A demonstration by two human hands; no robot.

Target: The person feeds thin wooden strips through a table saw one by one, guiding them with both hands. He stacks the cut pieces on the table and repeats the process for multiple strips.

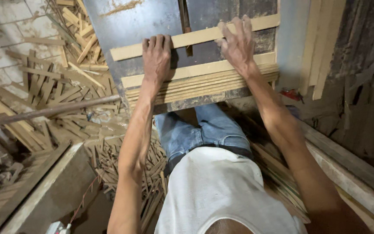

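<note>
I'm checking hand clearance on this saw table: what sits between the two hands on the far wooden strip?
In the head view, the saw blade rises through the strip between left hand and right hand.

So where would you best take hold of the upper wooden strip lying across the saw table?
Probably by its two outer stretches, pressing down from above on the near side. The upper wooden strip lies flat and crosswise, with the blade slot crossing its middle, so the left hand and right hand sit either side.
</note>
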